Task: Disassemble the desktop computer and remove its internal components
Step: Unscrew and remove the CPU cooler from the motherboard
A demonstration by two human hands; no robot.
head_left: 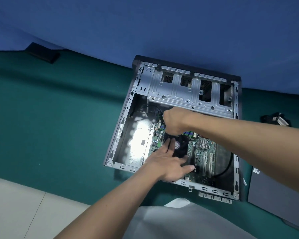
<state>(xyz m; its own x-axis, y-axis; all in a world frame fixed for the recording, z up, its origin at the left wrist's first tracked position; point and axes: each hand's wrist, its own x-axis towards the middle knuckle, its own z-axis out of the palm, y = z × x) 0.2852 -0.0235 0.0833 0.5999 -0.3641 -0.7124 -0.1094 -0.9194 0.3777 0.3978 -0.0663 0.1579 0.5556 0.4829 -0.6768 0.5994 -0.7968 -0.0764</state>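
The desktop case (123,121) lies open on its side on a green table (59,118). Its green motherboard (202,152) sits in the near half and an empty metal drive cage (179,94) in the far half. A black CPU fan (178,144) stands on the board. My left hand (167,164) rests on the fan's near side with fingers spread and nearly straight. My right hand (174,119) reaches in from the right, its fingers curled down round the fan's far edge. Its fingertips are hidden.
A flat black object (43,52) lies at the table's far left by the blue backdrop (145,31). A black part with cables (276,119) and a dark side panel (274,192) lie right of the case. The table's near edge runs bottom left.
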